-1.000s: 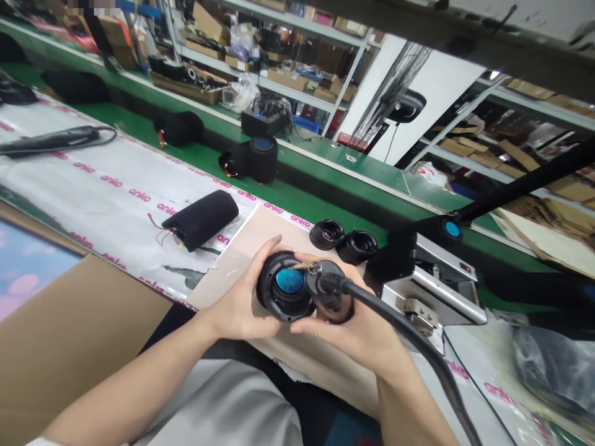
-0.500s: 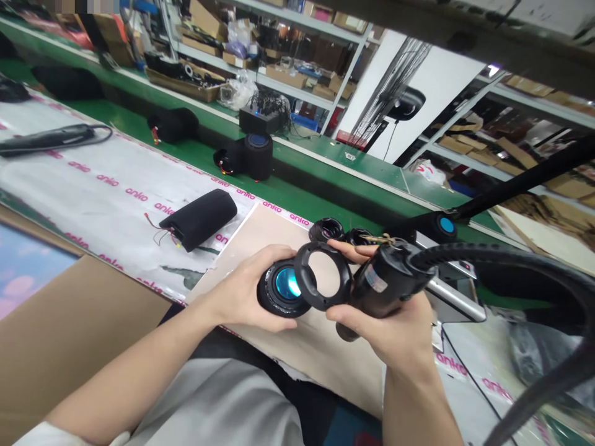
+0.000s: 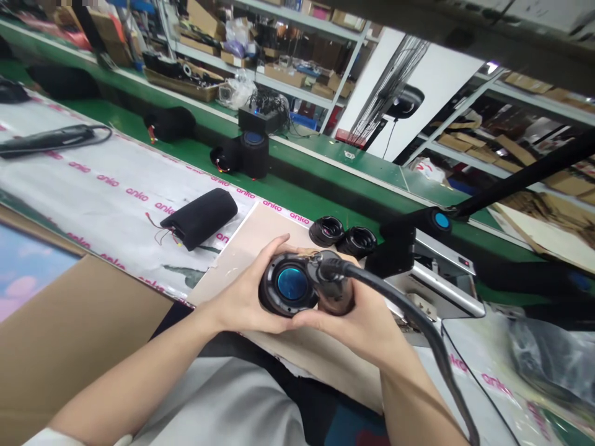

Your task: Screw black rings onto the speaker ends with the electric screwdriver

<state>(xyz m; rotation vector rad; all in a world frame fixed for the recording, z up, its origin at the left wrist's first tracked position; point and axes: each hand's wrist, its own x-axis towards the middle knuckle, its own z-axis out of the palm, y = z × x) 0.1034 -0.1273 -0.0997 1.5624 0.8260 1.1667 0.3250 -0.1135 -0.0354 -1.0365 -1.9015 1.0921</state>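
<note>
My left hand [image 3: 244,300] is wrapped round a black cylindrical speaker [image 3: 292,284] with a shiny blue disc at its upward-facing end. A black ring [image 3: 289,309] lies over that end, around the blue disc. In my right hand [image 3: 369,325] is a dark corded electric screwdriver [image 3: 335,292], its cable end towards me; the tip is hidden. The right thumb and fingers also reach to the ring's edge, close against the left hand. Beyond my hands stand two more black rings [image 3: 326,230], side by side at the board's edge.
A black fabric-covered cylinder [image 3: 202,217] with loose wires lies to the left on the printed sheet. On the right stands a silver metal device [image 3: 441,272]. The screwdriver's thick cable [image 3: 418,322] hangs across the right side. More black speakers [image 3: 255,153] sit on the green conveyor [image 3: 297,195].
My right hand has moved left with the ring and the screwdriver. The ring, held apart and overlapping the speaker's edge before, now lies over the speaker's end.
</note>
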